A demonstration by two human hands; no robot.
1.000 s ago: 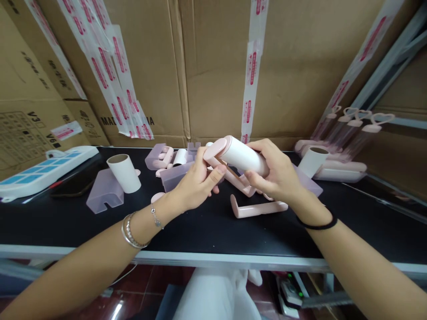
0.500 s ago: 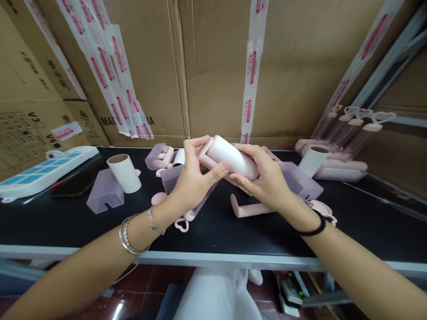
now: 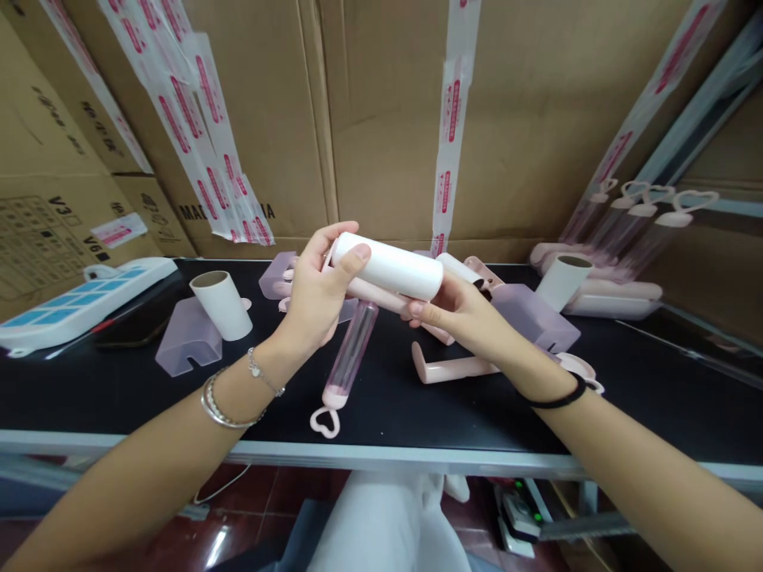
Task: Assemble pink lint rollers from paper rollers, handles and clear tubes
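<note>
Above the black tabletop I hold a lint roller, a white paper roll (image 3: 393, 268) lying along a pale pink holder (image 3: 381, 295). My left hand (image 3: 325, 282) is closed round its left end, thumb on top of the roll. Fingers of my right hand (image 3: 456, 308) pinch the pink holder at the right end. Under them lies a clear pink tube handle (image 3: 353, 349) with a heart-shaped loop (image 3: 325, 423). A pink L-shaped piece (image 3: 453, 370) rests on the table below my right hand, its right end hidden by that hand.
Left stand a white roll (image 3: 222, 306), a translucent purple cover (image 3: 187, 338) and a white-blue power strip (image 3: 89, 300). At right are another purple cover (image 3: 530, 314), a white roll (image 3: 563, 282) and several heart-topped rollers (image 3: 644, 210). Cardboard (image 3: 381, 119) walls the back.
The roller has turned nearer to level, and my left hand has moved left with its end. My right hand has shifted down onto the pink holder. The tube handle shows more fully.
</note>
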